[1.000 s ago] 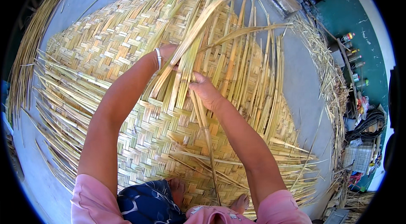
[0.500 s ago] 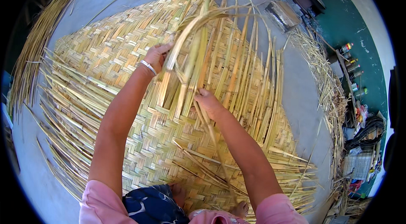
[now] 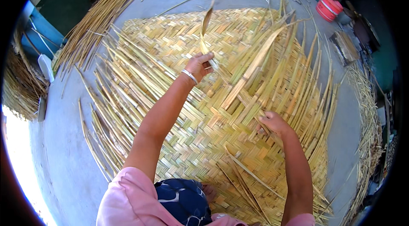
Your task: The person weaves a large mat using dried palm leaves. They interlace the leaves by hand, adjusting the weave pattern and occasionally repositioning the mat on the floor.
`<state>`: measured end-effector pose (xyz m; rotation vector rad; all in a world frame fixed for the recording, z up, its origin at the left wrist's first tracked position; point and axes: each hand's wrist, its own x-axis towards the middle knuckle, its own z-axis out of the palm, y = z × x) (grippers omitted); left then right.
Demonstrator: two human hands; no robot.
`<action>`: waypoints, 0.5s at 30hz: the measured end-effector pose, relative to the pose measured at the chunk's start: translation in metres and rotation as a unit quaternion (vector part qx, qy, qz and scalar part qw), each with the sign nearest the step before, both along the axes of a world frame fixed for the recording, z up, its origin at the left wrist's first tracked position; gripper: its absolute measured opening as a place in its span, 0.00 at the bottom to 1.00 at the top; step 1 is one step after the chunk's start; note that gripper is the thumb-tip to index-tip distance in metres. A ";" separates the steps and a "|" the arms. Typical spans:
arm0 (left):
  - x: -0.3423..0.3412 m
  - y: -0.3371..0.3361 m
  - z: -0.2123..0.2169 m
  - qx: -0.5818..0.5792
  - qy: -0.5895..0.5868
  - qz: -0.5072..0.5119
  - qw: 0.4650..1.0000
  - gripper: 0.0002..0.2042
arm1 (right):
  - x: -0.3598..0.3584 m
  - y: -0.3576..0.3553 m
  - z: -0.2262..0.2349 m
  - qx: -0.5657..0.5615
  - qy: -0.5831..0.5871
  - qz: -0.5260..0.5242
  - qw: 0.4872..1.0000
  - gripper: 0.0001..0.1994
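Note:
Beneath both arms spreads a large woven mat (image 3: 179, 34) of flattened yellow-green reed strips in a slanting pattern. My left hand (image 3: 200, 67), a white bangle on its wrist, is closed on a reed strip (image 3: 206, 25) whose free end rises and curls above the fingers. Lower and to the right, my right hand (image 3: 275, 124) pinches a reed strip at the edge of the weave, its fingertips partly hidden. Between the hands, a pale wide strip (image 3: 255, 66) slants up over the mat. Unwoven strip ends (image 3: 115, 85) fan out on the left, with more on the right.
Loose strips (image 3: 243, 179) lie on the mat near my feet. Long reeds (image 3: 102, 17) are heaped at the far left. A red bucket (image 3: 329, 6) and a block (image 3: 344, 47) stand at the far right, beside reed scraps (image 3: 362, 123) on the grey floor (image 3: 55, 140).
The view has swung left, so the mat appears farther right. My left hand has moved away from the middle bunch with a strip in its fingers. My right hand stays low at the weave.

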<state>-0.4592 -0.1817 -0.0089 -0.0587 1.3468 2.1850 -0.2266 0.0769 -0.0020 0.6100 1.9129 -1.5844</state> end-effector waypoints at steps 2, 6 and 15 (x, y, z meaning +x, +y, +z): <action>0.002 -0.012 -0.007 -0.032 0.011 0.036 0.999 0.09 | -0.004 -0.005 0.000 0.003 -0.003 0.011 1.000 0.16; 0.002 -0.014 -0.040 -0.102 -0.056 0.123 0.985 0.11 | -0.004 -0.009 -0.002 0.041 -0.007 0.012 0.999 0.17; 0.021 0.017 -0.027 -0.147 0.211 0.229 0.939 0.07 | 0.005 -0.001 -0.014 0.029 0.004 -0.013 0.999 0.10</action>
